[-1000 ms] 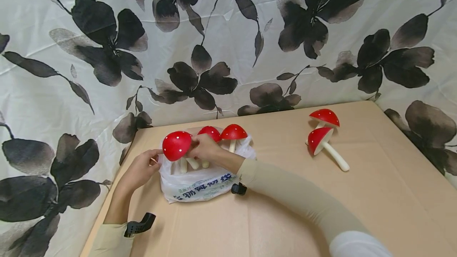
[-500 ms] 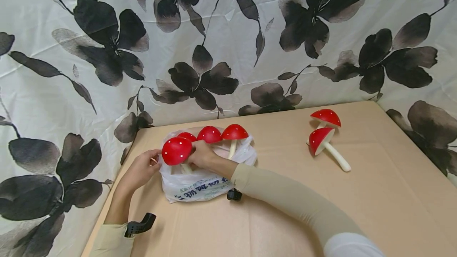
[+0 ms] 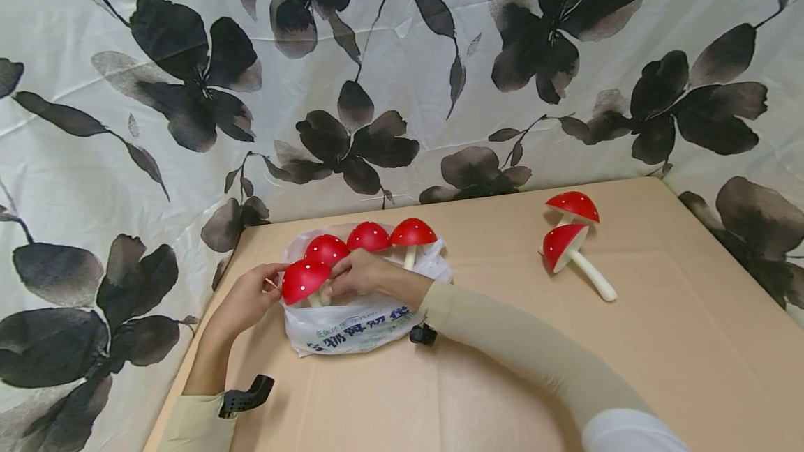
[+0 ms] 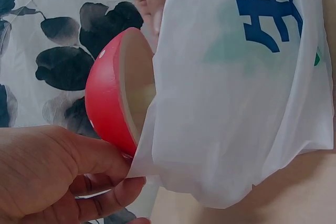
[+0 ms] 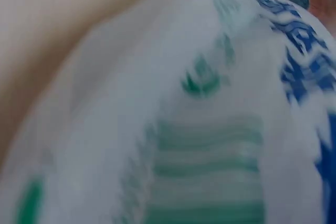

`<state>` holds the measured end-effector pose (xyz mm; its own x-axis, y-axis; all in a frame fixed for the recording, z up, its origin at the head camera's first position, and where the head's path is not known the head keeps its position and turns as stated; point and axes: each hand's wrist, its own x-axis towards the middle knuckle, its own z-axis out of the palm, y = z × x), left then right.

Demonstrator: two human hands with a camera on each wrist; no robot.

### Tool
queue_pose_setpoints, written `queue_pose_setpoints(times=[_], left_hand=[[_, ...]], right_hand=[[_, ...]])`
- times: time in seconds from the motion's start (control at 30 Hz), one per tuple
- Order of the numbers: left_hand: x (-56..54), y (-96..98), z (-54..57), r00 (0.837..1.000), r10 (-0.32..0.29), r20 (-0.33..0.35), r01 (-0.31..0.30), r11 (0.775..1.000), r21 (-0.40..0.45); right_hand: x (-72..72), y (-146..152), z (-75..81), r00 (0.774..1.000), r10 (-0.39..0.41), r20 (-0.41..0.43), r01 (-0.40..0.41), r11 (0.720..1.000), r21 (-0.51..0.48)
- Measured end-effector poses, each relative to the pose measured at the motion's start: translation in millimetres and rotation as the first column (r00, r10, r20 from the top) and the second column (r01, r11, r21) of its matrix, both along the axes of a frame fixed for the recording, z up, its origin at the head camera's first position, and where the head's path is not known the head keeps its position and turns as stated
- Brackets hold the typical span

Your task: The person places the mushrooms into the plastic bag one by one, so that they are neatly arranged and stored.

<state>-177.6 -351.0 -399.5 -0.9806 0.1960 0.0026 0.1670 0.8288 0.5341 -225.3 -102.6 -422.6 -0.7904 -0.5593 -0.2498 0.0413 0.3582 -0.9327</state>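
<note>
A white plastic bag [image 3: 352, 332] with blue and green print stands on the table, its mouth upward. My left hand [image 3: 252, 298] pinches the bag's left rim between thumb and fingers, as the left wrist view also shows. A red toy mushroom [image 3: 304, 280] with white dots tilts at the left of the bag's mouth. My right hand [image 3: 361, 275] reaches over the bag and holds this mushroom near its pale stem; the fingertips are partly hidden. Three more mushrooms, among them a red-capped mushroom [image 3: 412, 232], stand in the bag behind the hand. Bag print fills the blurred right wrist view.
Two toy mushrooms lie on the table at the right: a front mushroom [image 3: 581, 260] on its side and a rear mushroom [image 3: 573, 208] partly behind it. A floral cloth [image 3: 433, 89] hangs behind the light-brown table [image 3: 502, 243].
My right hand has lowered the front left mushroom into the bag's mouth, and its cap now sits lower. Another cap behind it has come into view. My left hand stays on the rim.
</note>
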Motion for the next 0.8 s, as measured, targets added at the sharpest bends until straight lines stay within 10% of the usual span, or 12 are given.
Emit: queue_pose_setpoints(times=[0.17, 0.37, 0.8], left_hand=[[0.7, -0.2, -0.6, 1.0, -0.007, -0.006, 0.007, 1.0, 0.003], [0.4, 0.6, 2.5, 1.0, -0.016, 0.003, 0.016, 1.0, -0.006], [-0.5, 2.0, 3.2, 1.0, -0.01, 0.02, 0.011, 1.0, -0.026]], right_hand=[[-3.4, 6.6, 17.7, 0.986, -0.036, -0.16, 0.045, 0.997, 0.055], [-1.4, -7.3, 28.7, 0.906, 0.027, -0.421, 0.052, 0.983, 0.175], [12.4, -36.1, 23.2, 0.793, 0.154, -0.589, 0.131, 0.901, 0.413]])
